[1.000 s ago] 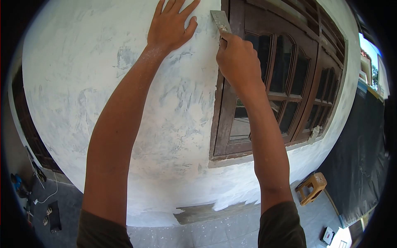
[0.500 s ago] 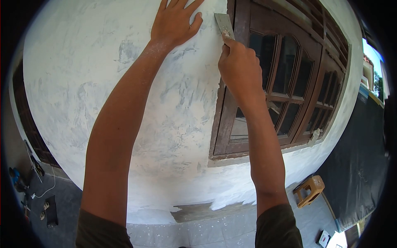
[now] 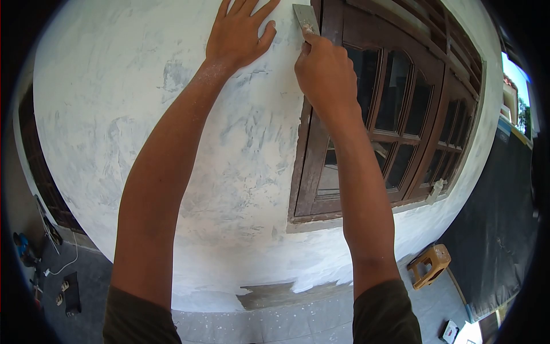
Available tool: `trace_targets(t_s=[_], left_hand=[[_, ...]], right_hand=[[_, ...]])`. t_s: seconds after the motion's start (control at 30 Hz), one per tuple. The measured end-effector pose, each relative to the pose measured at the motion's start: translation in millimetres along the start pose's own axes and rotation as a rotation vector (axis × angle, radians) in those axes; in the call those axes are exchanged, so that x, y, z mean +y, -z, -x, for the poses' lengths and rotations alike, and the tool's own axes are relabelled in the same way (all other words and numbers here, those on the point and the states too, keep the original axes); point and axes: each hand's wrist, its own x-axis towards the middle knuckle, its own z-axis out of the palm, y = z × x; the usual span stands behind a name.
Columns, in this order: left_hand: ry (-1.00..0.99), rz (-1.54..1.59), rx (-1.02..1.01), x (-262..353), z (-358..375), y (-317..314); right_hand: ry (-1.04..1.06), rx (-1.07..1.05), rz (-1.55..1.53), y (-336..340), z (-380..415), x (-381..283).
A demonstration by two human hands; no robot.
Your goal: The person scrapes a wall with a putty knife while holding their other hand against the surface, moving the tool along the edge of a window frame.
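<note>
My left hand rests on the white, patchy wall with its fingers spread; the fingertips run past the top edge of the view. To its right, my right hand is closed round the handle of a putty knife. The knife's flat metal blade points up and lies at the strip of wall beside the brown wooden window frame. White residue sticks to the blade near the handle. Most of the handle is hidden inside my fist.
A tan plastic stool stands on the grey tiled floor at the lower right, near a dark sheet. Sandals and a white cable lie at the lower left. Bare grey shows low on the wall.
My right hand has slid the putty knife upward and slightly left along the window's edge. The left hand stays spread on the wall, shifted only slightly in view.
</note>
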Motion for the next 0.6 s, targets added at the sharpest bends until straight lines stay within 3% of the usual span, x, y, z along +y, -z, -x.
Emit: trace_targets(t_s=[0.07,0.37,0.5,0.6], left_hand=[[-0.01,-0.001,-0.002,0,0,0],[-0.002,0.005,-0.003,-3,0,-1],[-0.019,-0.001,0.009,-5,0,-3],[-0.012,0.004,-0.001,-4,2,-2]], right_hand=[[0.037,0.067,-0.026,2,-16,-3],[-0.061,-0.072,0.042,1,15,-3],[-0.009,0.006,-0.005,6,-26,-11],[0.012,0.014,0.013,4,-6,-8]])
